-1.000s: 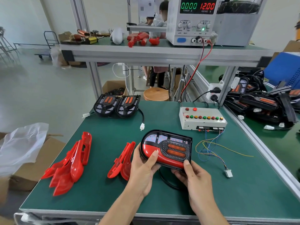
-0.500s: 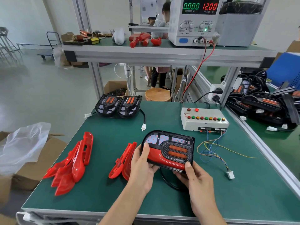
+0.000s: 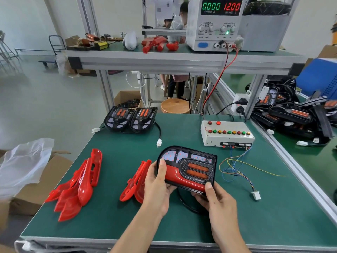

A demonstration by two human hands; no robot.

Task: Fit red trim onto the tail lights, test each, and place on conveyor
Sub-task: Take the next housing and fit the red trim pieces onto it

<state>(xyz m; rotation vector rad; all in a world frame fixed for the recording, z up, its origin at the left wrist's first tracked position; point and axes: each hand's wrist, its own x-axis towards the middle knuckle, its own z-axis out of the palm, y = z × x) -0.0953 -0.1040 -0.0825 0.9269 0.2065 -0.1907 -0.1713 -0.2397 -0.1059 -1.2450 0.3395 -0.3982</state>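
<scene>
Two hands (image 3: pixel 158 187) around glossy tail light (image 3: pixel 187 169)

Gloss plastic on a matt green bench

The tail light (image 3: pixel 187 168) I hold is black plastic with a honeycomb-textured panel, its red trim (image 3: pixel 180 177) smooth and shiny. The loose trim pieces (image 3: pixel 78 185) are the same glossy red plastic. The table mat (image 3: pixel 182 225) looks matt, edged in brushed aluminium frame (image 3: pixel 182 63); the stool (image 3: pixel 175 105) is bare wood, the box (image 3: pixel 45 172) plain cardboard under crinkled clear film (image 3: pixel 23 161).
</scene>
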